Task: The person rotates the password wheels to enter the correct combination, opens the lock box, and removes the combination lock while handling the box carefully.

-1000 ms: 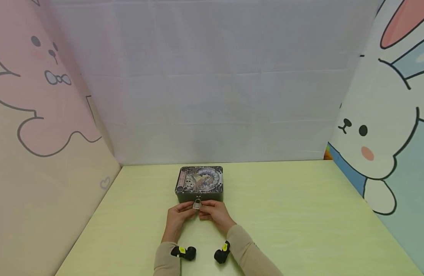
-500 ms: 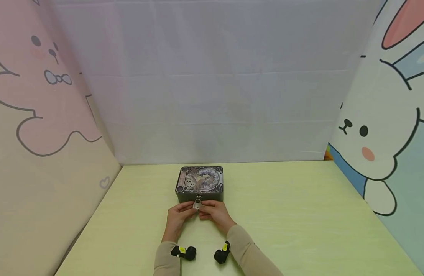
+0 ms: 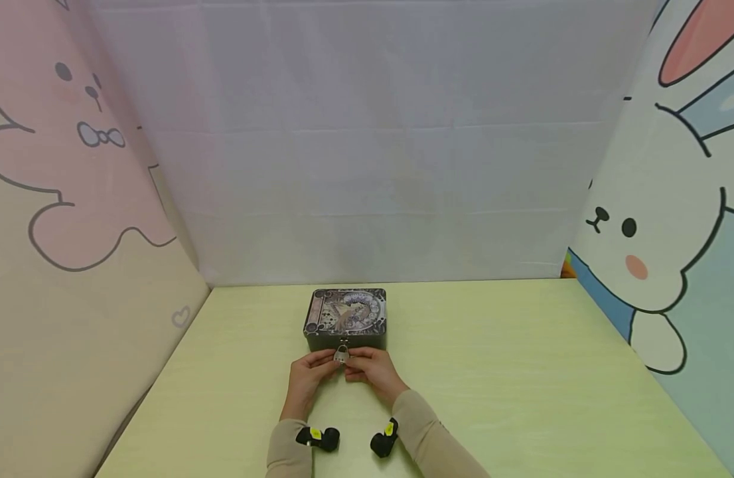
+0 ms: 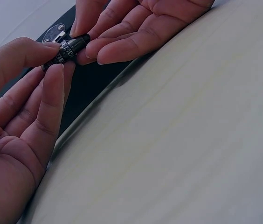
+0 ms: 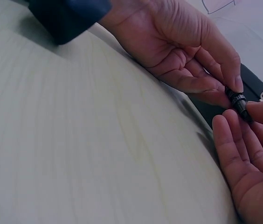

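A dark tin box (image 3: 346, 311) with a printed lid stands closed near the back of the table. From the metal hasp (image 4: 55, 32) on its front hangs a silver combination padlock (image 3: 341, 355) with numbered dials. My left hand (image 3: 308, 380) pinches the padlock from the left, its thumb by the number dials (image 4: 66, 50) in the left wrist view. On the other side, my right hand (image 3: 375, 372) holds the padlock's other end between thumb and fingers. The fingers of both hands lie close against the box front and partly hide it. I cannot read the dial digits for certain.
The pale yellow-green table (image 3: 522, 372) spreads around the box. A white cloth backdrop (image 3: 379, 146) rises behind it, with cartoon-printed panels at the left (image 3: 74, 199) and right (image 3: 660, 219). Black wrist cameras (image 3: 325, 438) sit on the beige sleeves (image 3: 435, 438).
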### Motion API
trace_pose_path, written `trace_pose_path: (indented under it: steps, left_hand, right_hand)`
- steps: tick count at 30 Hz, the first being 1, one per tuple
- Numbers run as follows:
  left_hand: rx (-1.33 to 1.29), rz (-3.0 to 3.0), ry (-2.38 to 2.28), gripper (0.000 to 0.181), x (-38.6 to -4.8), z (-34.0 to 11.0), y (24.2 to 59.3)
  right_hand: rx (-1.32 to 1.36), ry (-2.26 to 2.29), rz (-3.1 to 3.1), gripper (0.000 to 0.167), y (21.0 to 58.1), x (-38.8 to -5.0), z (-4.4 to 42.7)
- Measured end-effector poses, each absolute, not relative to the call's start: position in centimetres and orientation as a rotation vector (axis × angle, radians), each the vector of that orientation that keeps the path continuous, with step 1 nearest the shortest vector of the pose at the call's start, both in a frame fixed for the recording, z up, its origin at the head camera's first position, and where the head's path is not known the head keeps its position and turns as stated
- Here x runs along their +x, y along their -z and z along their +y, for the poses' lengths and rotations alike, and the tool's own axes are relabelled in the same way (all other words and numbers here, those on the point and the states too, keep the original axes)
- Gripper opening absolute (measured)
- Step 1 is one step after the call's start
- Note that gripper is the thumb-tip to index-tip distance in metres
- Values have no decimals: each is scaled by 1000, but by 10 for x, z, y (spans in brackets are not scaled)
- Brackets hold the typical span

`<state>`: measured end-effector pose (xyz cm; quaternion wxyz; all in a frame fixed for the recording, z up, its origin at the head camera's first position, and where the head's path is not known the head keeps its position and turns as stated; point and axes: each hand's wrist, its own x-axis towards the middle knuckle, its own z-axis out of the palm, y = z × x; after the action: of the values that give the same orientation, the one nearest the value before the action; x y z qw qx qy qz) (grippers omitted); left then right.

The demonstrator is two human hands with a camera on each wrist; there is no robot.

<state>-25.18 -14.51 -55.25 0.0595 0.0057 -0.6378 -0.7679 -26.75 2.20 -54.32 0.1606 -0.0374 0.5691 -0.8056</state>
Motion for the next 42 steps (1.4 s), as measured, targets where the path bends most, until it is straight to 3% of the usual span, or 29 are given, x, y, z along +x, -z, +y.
trace_pose_path:
  steps: [11, 42]
  left_hand:
    - [193, -1981, 2349, 28, -251, -142, 544]
    - [170, -1956, 2393, 36, -250, -143, 545]
  right_hand:
    - [-113, 2302, 1633, 32, 545, -268, 22]
    - [-115, 2298, 1629, 31, 544, -267, 22]
